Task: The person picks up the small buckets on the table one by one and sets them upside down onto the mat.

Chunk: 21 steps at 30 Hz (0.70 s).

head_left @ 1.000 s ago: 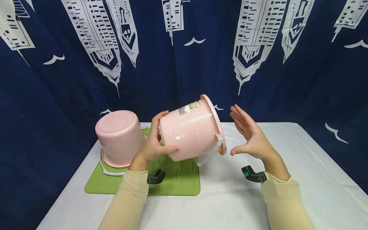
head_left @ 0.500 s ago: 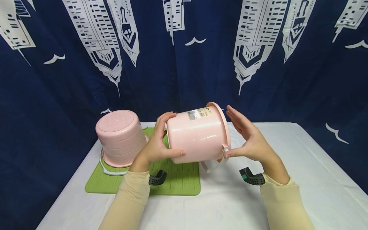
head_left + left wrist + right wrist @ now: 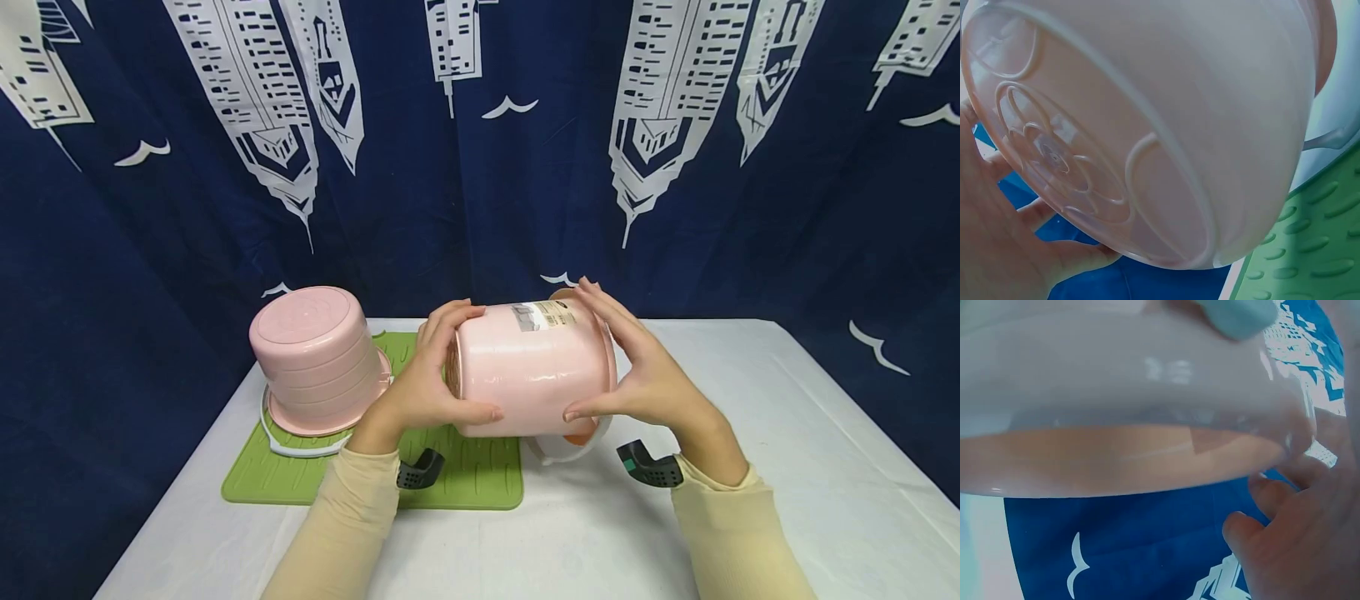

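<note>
A pink bucket lies sideways in the air between both hands, its base toward the left and its mouth toward the right. My left hand grips the base end, thumb low on the side and fingers over the top. At the rim end, my right hand holds the bucket between thumb and fingers. A white handle hangs below. Raised petal shapes mark the bucket's base in the left wrist view. In the right wrist view the rim shows, with the right hand beside it.
Another pink bucket stands upside down on a green ribbed mat at the left, its white handle lying around it. A white cloth covers the table. Behind hangs a dark blue curtain with white buildings printed on it.
The bucket has moved right and a little down with the left hand, levelling from its tilt. My right hand, apart from it at first, has closed on its rim end.
</note>
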Available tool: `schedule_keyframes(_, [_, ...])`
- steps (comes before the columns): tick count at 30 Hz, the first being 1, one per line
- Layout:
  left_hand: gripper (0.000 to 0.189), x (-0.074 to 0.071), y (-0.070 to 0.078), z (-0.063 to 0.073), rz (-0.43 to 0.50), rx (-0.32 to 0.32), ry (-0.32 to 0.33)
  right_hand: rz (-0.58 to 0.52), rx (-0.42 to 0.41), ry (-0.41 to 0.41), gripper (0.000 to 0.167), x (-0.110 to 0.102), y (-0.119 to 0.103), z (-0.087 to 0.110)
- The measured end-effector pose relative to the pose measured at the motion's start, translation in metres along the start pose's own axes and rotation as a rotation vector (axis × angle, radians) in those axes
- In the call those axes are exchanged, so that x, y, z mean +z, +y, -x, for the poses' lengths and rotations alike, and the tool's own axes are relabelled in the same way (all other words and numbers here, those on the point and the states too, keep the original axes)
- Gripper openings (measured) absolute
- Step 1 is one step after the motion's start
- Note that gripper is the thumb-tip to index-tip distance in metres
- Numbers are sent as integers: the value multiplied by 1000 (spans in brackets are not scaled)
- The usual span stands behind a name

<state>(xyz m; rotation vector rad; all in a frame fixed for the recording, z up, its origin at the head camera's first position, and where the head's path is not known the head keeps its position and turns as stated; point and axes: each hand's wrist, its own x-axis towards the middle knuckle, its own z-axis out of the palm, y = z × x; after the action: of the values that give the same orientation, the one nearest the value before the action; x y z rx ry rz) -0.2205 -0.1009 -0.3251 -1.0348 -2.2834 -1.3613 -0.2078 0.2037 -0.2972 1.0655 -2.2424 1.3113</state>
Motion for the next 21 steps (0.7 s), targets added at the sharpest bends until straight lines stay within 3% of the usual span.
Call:
schedule_keyframes(9, [110,3,6,0,-21,-55,-40,68,74,-69,125,4,-5,1])
schedule_keyframes(21, [108,2,11,0,-41,-43,-56,187,36,-114,116,9,-8,0])
